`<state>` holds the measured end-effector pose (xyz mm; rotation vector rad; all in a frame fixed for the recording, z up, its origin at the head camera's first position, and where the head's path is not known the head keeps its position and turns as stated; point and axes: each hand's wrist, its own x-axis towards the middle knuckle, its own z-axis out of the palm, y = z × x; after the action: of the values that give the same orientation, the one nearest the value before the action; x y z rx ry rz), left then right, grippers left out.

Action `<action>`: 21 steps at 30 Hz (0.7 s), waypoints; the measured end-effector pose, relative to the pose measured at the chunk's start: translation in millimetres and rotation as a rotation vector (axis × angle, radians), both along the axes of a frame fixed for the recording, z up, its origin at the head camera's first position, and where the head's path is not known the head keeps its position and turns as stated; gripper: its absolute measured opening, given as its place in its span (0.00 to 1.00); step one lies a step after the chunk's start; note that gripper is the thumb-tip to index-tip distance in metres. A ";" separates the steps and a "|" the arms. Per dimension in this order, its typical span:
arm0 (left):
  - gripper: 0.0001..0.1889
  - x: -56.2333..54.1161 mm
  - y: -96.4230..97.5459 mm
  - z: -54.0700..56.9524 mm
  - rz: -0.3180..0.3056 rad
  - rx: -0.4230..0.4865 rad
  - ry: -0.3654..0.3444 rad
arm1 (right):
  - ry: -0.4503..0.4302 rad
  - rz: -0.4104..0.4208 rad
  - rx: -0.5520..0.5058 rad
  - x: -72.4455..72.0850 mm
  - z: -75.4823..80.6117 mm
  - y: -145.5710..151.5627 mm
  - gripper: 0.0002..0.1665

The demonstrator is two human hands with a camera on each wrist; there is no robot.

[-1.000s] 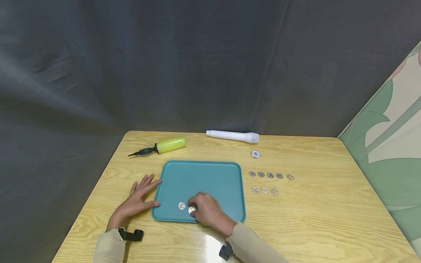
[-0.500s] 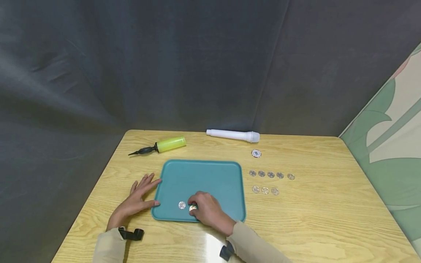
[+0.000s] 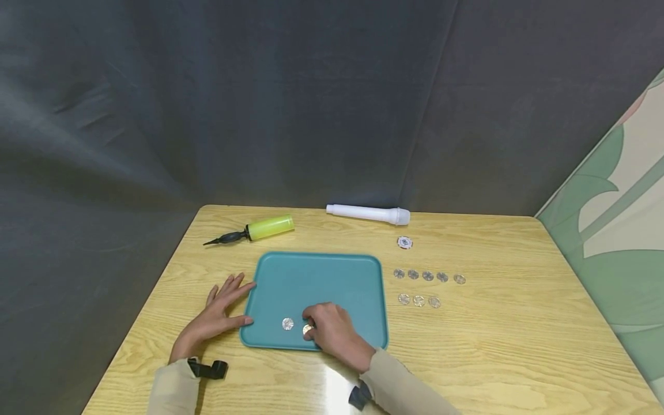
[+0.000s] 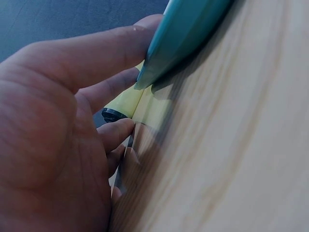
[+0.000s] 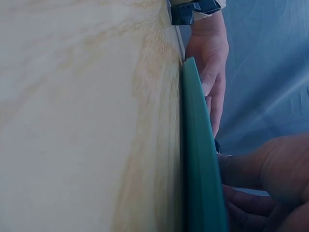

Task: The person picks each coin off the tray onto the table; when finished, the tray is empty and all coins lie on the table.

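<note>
A teal tray [image 3: 321,274] lies on the wooden table. Inside it, near the front edge, a shiny silver coin [image 3: 287,324] lies flat. Just right of that, my right hand [image 3: 334,331] pinches a second, gold-toned coin [image 3: 308,329] between thumb and fingers, low over the tray floor. In the right wrist view, the tray wall [image 5: 200,154] hides this coin. My left hand [image 3: 218,314] is spread at the tray's left side, its thumb and index fingertip on the rim. Seen from the left wrist, its fingers [image 4: 104,46] stay straight against the tray's outer wall [image 4: 178,41].
Right of the tray, several coins [image 3: 427,276] form a back row, and three coins [image 3: 418,301] a front row. A poker chip [image 3: 404,242] lies behind them. A white toy microphone [image 3: 368,214] and a yellow-green balloon pump [image 3: 270,227] lie along the back.
My right hand has shifted slightly to the right, and the pinched coin has moved with it, away from the silver coin. My left hand keeps its place at the tray.
</note>
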<state>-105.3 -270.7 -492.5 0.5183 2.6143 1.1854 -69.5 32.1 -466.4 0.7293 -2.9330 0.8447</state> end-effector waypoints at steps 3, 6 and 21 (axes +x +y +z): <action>0.42 0.1 0.0 0.0 0.000 0.004 -0.003 | -0.005 -0.007 0.002 -0.3 -0.3 0.3 0.11; 0.41 0.1 -0.2 -0.5 0.001 0.005 -0.005 | -0.010 -0.013 0.007 -0.2 -0.3 0.3 0.13; 0.41 -0.5 -1.8 -1.7 -0.012 0.024 -0.004 | -0.135 0.002 -0.125 -6.8 -1.2 8.3 0.08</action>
<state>-105.8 -272.5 -494.3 0.5352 2.5933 1.2142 -76.4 40.4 -467.6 0.6928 -2.9600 1.1078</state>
